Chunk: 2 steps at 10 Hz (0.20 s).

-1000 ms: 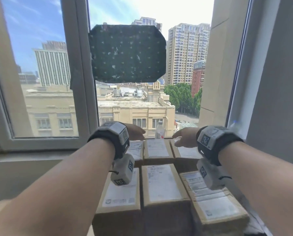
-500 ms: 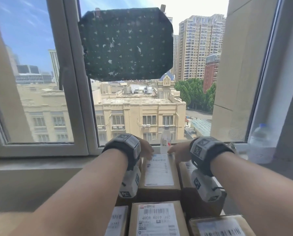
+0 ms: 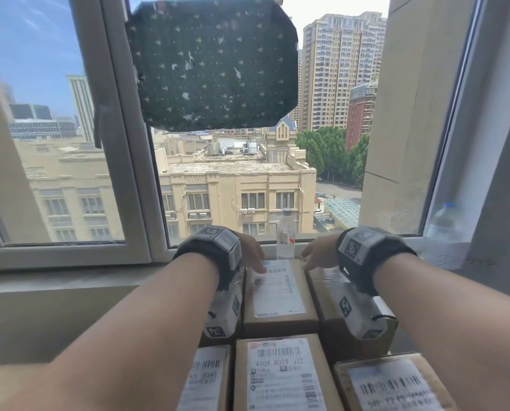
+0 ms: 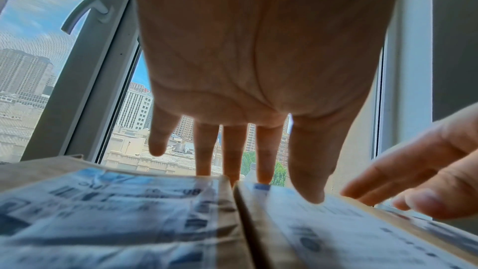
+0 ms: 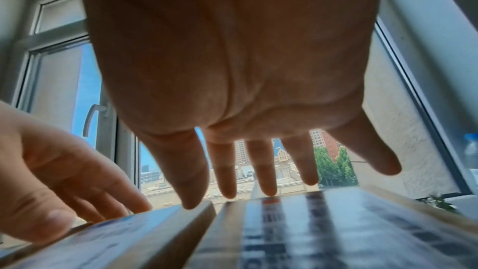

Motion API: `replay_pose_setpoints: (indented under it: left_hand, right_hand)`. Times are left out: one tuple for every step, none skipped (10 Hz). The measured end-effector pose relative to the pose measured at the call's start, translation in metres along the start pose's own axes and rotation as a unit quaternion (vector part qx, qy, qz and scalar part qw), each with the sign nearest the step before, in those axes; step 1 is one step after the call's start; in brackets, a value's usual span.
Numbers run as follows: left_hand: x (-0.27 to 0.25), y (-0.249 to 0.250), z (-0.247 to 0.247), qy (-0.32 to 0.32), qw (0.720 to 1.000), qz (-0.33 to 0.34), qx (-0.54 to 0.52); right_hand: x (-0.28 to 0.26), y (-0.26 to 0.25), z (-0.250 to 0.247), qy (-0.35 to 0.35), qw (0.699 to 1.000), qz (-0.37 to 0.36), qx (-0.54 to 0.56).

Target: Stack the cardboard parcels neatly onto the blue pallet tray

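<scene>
Brown cardboard parcels with white shipping labels stand packed in rows below the window. The middle back parcel [image 3: 280, 295] lies between my hands. My left hand [image 3: 252, 256] has straight fingers reaching past the parcel's far left corner. Its thumb tip touches the label [image 4: 310, 197]. My right hand [image 3: 316, 256] is spread flat at the far right corner, its thumb tip on the parcel's edge [image 5: 191, 201]. Neither hand grips anything. Front-row parcels [image 3: 280, 378] sit nearer me. The blue pallet tray is hidden.
A small water bottle [image 3: 285, 235] stands on the window sill [image 3: 69, 277] just behind the parcels. A larger bottle [image 3: 446, 235] stands at the right by the wall. A dark patterned sheet [image 3: 215, 63] hangs on the glass.
Both hands have drawn closer together, from the outer back parcels onto the far end of the middle back parcel. The head view has tilted up, so less of the front row shows.
</scene>
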<state>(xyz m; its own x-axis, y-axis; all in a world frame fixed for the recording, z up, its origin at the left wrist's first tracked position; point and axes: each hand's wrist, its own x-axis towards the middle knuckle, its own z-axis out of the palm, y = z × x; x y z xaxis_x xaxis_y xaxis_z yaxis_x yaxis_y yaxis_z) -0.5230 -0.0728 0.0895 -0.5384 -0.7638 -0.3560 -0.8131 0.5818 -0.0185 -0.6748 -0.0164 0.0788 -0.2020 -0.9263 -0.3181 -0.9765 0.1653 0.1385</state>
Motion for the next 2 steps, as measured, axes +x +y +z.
replay_pose_setpoints:
  left_hand:
    - [-0.003, 0.003, 0.001, 0.006, 1.000, 0.002, 0.010]
    - [-0.010, 0.008, 0.003, 0.024, 1.000, 0.014, 0.007]
  right_hand:
    - [-0.003, 0.000, 0.004, -0.016, 1.000, -0.009, -0.014]
    - [0.009, 0.007, 0.008, 0.022, 0.998, -0.036, 0.051]
